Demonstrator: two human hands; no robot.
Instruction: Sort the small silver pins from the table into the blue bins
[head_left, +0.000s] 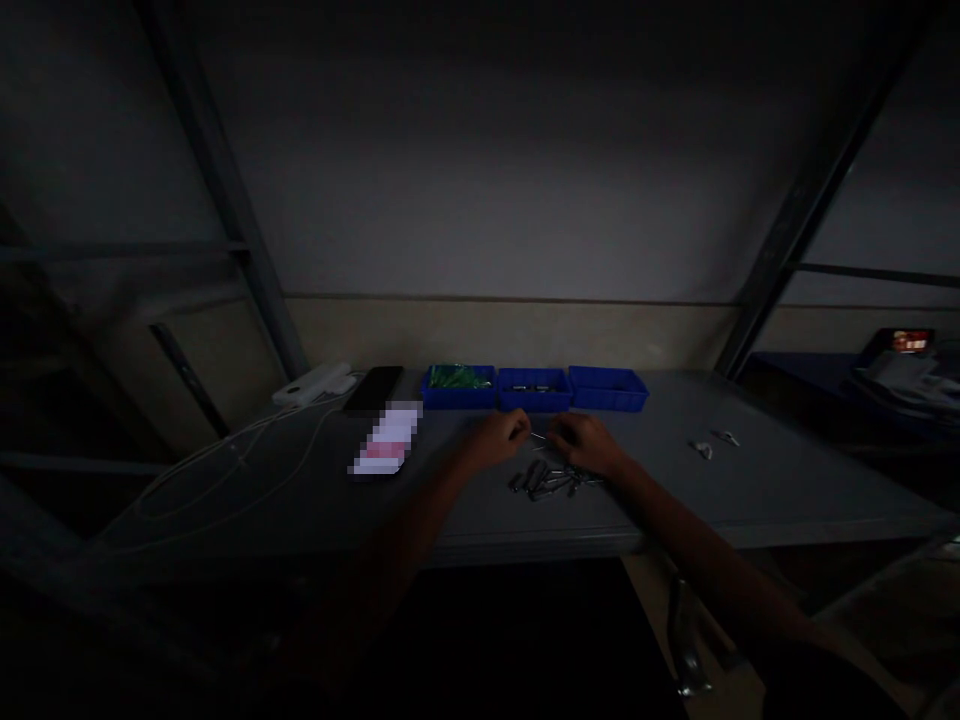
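My left hand (501,437) and my right hand (585,442) are close together over the grey table (750,480), both with fingers curled. Between their fingertips runs a thin metal pin (538,436); both hands seem to pinch it, though the dim light makes this hard to confirm. Just below the hands lies a small heap of several small metal parts (551,480). Behind the hands stand three blue trays: the left tray (459,388) holds green pieces, the middle tray (534,388) holds dark parts, and the contents of the right tray (607,388) are not visible.
A blurred pink-and-white card (386,452) lies left of the hands. A dark phone (373,388), a white charger block (313,383) and its white cable (225,470) lie at the far left. Two small metal bits (712,443) rest at the right. Metal frame posts flank the table.
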